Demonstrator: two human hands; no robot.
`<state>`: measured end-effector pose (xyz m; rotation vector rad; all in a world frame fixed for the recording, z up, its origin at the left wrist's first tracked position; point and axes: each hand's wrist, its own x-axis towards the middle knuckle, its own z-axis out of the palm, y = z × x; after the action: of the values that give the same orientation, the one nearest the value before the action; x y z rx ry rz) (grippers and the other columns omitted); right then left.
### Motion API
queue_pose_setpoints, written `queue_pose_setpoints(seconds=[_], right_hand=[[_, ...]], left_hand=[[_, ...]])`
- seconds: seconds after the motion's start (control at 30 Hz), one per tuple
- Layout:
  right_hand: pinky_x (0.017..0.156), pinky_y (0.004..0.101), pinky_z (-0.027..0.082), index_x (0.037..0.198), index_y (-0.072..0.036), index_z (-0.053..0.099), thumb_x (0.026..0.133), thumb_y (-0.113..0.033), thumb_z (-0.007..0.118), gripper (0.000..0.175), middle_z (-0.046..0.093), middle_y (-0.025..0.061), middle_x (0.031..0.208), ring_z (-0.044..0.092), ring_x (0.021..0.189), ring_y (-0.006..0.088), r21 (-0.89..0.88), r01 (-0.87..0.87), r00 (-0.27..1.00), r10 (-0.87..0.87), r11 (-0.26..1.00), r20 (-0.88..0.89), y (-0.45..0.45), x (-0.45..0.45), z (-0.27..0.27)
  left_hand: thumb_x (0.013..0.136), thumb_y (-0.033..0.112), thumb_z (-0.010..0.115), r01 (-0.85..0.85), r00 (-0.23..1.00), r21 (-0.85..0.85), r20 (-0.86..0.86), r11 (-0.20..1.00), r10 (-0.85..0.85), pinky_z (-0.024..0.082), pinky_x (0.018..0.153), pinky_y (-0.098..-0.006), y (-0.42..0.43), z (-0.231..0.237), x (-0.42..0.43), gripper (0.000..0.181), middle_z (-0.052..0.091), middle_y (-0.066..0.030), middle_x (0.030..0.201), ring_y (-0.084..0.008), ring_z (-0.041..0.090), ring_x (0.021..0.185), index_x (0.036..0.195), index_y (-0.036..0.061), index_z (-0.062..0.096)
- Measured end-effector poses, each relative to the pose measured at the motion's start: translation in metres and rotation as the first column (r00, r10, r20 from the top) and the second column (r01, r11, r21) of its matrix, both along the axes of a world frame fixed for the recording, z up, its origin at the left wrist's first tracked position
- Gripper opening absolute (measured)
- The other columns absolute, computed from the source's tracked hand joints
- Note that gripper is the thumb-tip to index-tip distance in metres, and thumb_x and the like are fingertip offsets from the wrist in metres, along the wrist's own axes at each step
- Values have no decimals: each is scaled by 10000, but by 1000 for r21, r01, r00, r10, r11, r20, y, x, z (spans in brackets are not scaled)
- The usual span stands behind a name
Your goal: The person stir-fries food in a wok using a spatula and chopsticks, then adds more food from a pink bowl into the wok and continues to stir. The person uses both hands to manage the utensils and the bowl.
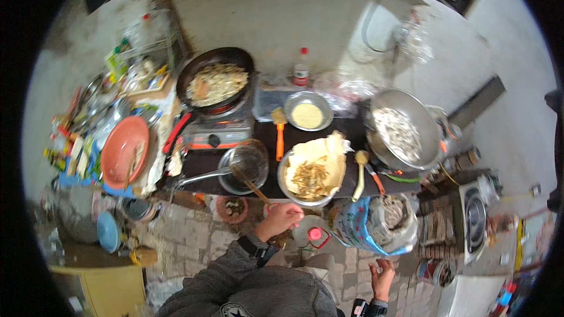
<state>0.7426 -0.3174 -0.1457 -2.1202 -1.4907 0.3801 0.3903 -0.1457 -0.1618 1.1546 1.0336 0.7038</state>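
My left hand (280,220), fingers curled, is just below the near table edge, close to a pair of wooden chopsticks (252,185) that lean on a wire strainer (249,162) over a metal bowl. Whether it holds anything is unclear. My right hand (382,278) hangs lower right with its fingers apart, below a plastic bag (352,224). Before me, a bowl (283,185) lined with pale paper holds brown fried strips (310,178). Behind it stand a metal bowl of yellow batter (307,115) and an orange-handled brush (280,134).
A black frying pan (216,77) of food sits on a portable stove (220,134), its red handle pointing left. A large steel pot (403,130) holds white pieces at right. A pink basin (125,152) stands left; buckets and a red-lidded container (311,232) are below the table.
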Motion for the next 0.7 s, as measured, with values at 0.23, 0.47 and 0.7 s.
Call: queue_pose_setpoints(seconds=[0.23, 0.47, 0.7], right_hand=[[703, 384, 483, 867, 38, 655, 687, -28, 737, 209, 645, 178, 861, 620, 789, 331, -47, -400, 916, 398, 915, -53, 94, 24, -15], [715, 406, 493, 901, 18, 663, 718, -73, 727, 214, 639, 183, 837, 626, 791, 356, -65, -539, 834, 521, 840, -183, 154, 59, -8], [718, 429, 495, 888, 16, 674, 728, -103, 723, 205, 645, 195, 874, 614, 826, 380, -29, -628, 767, 611, 778, -197, 166, 82, -13]], left_hand=[[919, 237, 589, -359, 910, -89, -252, 929, 328, 455, 480, -241, -13, 1, -46, 249, 628, -32, 704, -82, 567, 544, 861, -2, 627], [916, 208, 594, -690, 713, -131, -298, 712, 635, 465, 481, -264, -58, -13, -44, 180, 616, -23, 699, -104, 583, 558, 877, 34, 613], [881, 196, 634, -591, 774, -98, -351, 801, 528, 466, 511, -256, -62, -7, 26, 169, 640, -18, 733, -100, 606, 588, 893, 28, 633]])
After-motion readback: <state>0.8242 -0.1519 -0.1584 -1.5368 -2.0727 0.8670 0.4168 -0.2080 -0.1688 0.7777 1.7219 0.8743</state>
